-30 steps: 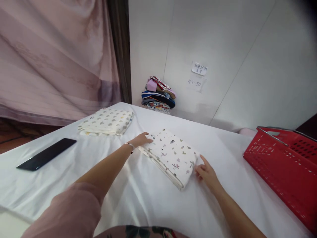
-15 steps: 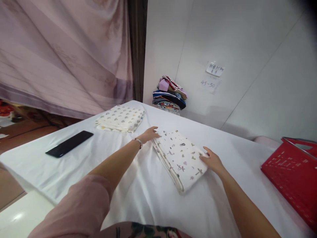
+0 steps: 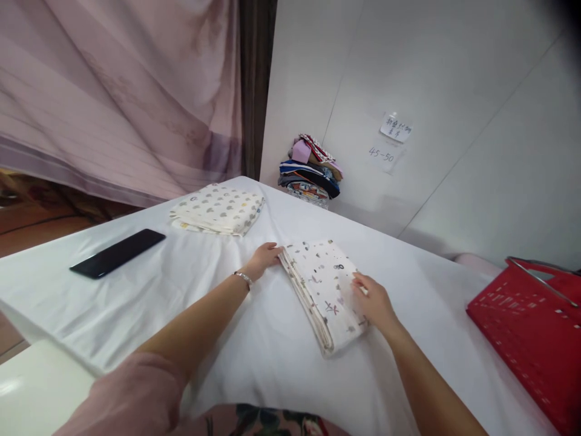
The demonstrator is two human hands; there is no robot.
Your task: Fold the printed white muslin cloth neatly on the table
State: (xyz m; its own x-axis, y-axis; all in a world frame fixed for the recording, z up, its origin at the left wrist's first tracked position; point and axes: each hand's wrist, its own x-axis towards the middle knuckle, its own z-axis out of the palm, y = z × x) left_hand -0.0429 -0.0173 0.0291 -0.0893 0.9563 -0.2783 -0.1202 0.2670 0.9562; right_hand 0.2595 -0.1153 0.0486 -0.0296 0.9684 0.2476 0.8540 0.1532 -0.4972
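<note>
A folded white cloth [image 3: 318, 287] with small animal and palm tree prints lies on the white-covered table [image 3: 254, 369], its layered folds facing left and toward me. My left hand [image 3: 263, 259], with a bracelet on the wrist, touches the cloth's far left corner, fingers stretched out. At the opposite side, my right hand [image 3: 374, 300] curls its fingers and thumb over the cloth's right edge; the edge beneath is partly hidden. A second folded cloth [image 3: 220, 209], white with grey and yellow spots, rests farther back on the left.
A long black flat object [image 3: 118, 253] lies on the left of the table. The red plastic basket [image 3: 526, 327] stands at the right. Behind the table's far edge is a stack of folded textiles [image 3: 310, 169] by the wall. A pink curtain [image 3: 122, 91] hangs at the left.
The view has turned left. My right hand has moved from beside the cloth onto its right edge, and the cloth looks narrower. My left hand stays by the far left corner.
</note>
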